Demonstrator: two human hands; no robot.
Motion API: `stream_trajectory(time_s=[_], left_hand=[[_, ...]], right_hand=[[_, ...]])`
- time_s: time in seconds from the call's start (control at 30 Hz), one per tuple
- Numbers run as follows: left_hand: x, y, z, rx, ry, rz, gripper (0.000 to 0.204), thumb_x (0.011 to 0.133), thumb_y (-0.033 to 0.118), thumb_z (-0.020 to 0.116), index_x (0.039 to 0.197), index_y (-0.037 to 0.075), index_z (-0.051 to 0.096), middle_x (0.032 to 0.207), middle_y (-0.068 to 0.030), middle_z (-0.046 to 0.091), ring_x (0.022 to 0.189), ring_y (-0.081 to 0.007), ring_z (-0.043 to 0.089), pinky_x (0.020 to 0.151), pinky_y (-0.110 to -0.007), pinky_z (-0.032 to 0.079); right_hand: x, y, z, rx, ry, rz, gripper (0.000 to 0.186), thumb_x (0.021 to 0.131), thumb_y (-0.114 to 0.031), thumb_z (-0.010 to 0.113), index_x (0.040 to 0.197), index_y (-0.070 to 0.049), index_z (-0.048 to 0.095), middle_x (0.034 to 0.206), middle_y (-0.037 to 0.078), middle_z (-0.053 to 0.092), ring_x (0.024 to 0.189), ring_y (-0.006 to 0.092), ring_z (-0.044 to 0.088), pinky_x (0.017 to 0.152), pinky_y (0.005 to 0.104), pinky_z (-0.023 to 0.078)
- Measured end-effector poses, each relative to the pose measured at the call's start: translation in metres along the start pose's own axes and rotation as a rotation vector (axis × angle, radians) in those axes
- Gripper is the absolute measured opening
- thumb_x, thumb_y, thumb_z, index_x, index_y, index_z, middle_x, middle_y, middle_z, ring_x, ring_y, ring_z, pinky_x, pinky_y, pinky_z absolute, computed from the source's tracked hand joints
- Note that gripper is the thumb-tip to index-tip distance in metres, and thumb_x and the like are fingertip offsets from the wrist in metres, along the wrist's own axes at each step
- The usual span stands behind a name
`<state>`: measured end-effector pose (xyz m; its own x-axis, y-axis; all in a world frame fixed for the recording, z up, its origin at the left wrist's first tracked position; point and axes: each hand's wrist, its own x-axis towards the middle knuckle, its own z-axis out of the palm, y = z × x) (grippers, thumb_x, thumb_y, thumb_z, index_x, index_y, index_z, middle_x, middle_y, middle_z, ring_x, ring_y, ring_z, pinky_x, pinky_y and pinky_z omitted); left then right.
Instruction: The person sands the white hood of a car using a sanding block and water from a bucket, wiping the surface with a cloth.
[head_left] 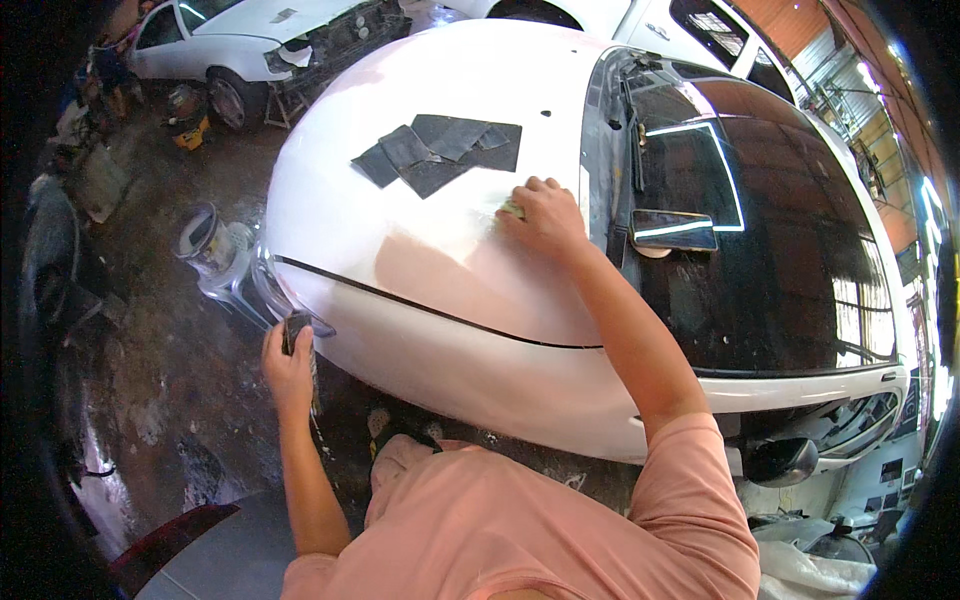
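Observation:
My right hand (540,215) presses a small pale green piece (511,207), possibly a pad, against the white hood (350,220), beside a pinkish patch. My left hand (290,365) holds a dark object (298,332), too small to identify, low by the car's front corner and headlight (290,305). Several overlapping dark sheets (445,160) lie on the hood above my right hand. A phone (672,230) rests near the lower edge of the dark windshield (790,280), to the right of my right hand.
Beyond the front corner stands a bucket (195,235) on the stained floor (190,400). Another white car (240,40) with its front stripped stands at the upper left, near a yellow-and-black container (190,130). The side mirror (783,460) juts out at the lower right.

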<state>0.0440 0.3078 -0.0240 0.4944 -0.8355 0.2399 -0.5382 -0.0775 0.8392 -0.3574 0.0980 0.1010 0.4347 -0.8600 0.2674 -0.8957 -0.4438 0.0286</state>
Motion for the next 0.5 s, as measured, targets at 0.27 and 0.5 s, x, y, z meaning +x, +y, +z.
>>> stream_trajectory(time_s=[0.27,0.5], left_hand=[[0.053,0.079,0.034,-0.009,-0.131,0.173,0.041,0.099,0.028,0.074,0.125,-0.003,0.069,0.118,-0.0182,0.070,0.110,-0.0357,0.066,0.098,-0.043,0.051],[0.096,0.026,-0.018,0.197,-0.028,0.118,0.048,0.101,0.032,0.069,0.137,0.000,0.066,0.133,-0.0216,0.067,0.124,-0.0395,0.064,0.107,-0.045,0.049]], right_hand=[[-0.045,-0.049,-0.008,0.051,-0.122,-0.231,0.034,0.083,-0.044,0.080,0.097,-0.014,0.072,0.106,0.007,0.069,0.111,0.0316,0.064,0.093,0.0484,0.051],[-0.136,-0.025,-0.066,0.016,-0.226,-0.163,0.034,0.080,-0.040,0.084,0.097,-0.012,0.072,0.106,0.006,0.067,0.109,0.0299,0.063,0.092,0.0461,0.050]])
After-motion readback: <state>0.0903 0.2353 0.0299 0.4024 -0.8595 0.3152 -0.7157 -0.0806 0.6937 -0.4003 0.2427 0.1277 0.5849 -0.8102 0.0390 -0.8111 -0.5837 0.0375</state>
